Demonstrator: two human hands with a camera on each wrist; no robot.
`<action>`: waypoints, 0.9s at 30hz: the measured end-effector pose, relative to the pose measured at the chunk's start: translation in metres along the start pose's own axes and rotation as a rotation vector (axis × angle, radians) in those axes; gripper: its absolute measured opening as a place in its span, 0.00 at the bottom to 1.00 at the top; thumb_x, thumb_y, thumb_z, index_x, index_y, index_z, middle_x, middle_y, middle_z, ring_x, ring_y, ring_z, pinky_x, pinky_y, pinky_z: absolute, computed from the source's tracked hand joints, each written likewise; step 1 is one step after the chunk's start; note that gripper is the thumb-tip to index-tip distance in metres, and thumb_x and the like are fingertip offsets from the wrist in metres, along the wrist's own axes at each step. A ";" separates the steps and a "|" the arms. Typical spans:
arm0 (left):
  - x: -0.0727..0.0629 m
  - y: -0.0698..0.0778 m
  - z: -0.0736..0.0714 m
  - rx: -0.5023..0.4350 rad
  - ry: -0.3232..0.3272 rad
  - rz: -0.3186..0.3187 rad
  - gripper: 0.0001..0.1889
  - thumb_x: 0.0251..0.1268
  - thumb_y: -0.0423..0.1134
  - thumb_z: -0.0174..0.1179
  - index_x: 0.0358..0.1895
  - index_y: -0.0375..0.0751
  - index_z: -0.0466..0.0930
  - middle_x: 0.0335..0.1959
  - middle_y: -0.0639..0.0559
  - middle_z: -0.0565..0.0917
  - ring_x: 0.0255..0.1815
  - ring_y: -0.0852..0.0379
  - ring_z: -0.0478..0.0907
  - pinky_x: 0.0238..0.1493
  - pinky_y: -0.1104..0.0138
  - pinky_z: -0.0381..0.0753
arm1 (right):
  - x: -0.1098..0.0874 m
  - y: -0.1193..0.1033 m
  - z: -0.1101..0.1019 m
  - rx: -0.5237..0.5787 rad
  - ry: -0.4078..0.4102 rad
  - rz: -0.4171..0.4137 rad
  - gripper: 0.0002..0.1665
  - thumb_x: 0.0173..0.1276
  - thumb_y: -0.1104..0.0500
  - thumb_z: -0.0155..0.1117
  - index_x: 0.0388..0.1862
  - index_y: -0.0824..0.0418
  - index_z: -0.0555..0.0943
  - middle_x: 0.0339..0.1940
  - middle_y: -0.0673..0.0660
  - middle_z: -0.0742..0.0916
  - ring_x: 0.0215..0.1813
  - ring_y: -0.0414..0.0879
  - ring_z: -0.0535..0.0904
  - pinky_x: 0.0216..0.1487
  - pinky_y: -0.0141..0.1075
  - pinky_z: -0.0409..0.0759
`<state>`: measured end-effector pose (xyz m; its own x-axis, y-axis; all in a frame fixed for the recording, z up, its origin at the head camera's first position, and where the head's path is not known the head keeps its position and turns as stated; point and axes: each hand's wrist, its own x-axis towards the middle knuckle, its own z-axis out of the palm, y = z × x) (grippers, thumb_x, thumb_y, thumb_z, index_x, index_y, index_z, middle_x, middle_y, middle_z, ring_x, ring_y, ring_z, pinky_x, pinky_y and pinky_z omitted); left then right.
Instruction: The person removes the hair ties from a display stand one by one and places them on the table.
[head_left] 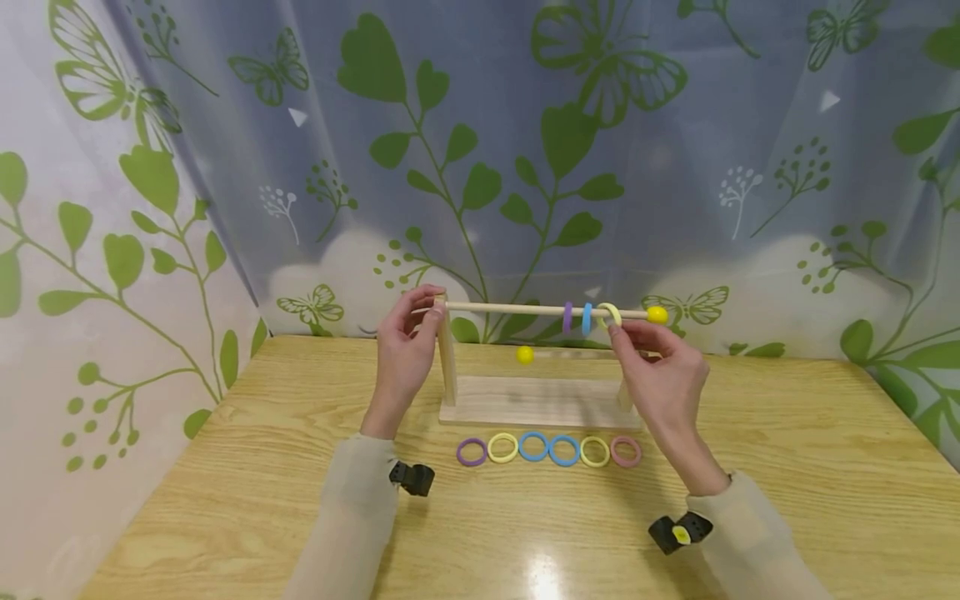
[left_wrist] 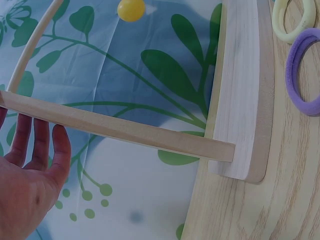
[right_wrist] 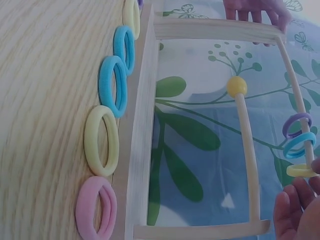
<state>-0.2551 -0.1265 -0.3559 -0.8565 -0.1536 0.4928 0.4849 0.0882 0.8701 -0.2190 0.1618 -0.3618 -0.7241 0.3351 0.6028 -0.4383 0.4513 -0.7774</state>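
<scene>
In the head view my left hand (head_left: 407,350) grips the top of the left post (head_left: 447,358) of a wooden rack, thumb in front. From that post the upper rod (head_left: 502,308) runs right to a yellow ball end (head_left: 657,315). A purple hair tie (head_left: 567,317) and a blue hair tie (head_left: 587,319) hang around the rod. To their right, my right hand (head_left: 666,375) pinches a pale yellow hair tie (right_wrist: 298,171), which appears to be around the rod too. The right wrist view shows these three close together.
Several hair ties lie in a row before the rack's base (head_left: 540,408), from purple (left_wrist: 295,82) at left to pink (right_wrist: 87,210) at right. A lower rod with a yellow ball (head_left: 525,355) points left from the right post. Behind the table (head_left: 247,500) hangs a patterned curtain (head_left: 480,100).
</scene>
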 end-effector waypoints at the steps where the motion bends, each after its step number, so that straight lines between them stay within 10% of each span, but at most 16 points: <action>1: 0.000 0.000 0.000 0.001 0.000 0.001 0.13 0.75 0.32 0.56 0.57 0.36 0.82 0.48 0.42 0.82 0.43 0.62 0.82 0.43 0.73 0.82 | 0.000 0.000 0.000 0.001 0.004 -0.001 0.09 0.66 0.56 0.74 0.40 0.60 0.91 0.34 0.61 0.92 0.31 0.23 0.82 0.31 0.17 0.78; 27: -0.001 0.001 -0.001 -0.001 -0.004 0.000 0.12 0.75 0.32 0.56 0.57 0.36 0.82 0.48 0.41 0.83 0.43 0.61 0.82 0.43 0.73 0.82 | 0.008 0.008 -0.019 0.015 0.052 0.004 0.08 0.65 0.59 0.75 0.39 0.63 0.91 0.26 0.26 0.85 0.30 0.24 0.82 0.29 0.17 0.77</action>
<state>-0.2542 -0.1270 -0.3556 -0.8571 -0.1500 0.4928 0.4851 0.0870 0.8701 -0.2176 0.1837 -0.3599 -0.6970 0.3799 0.6081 -0.4438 0.4376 -0.7820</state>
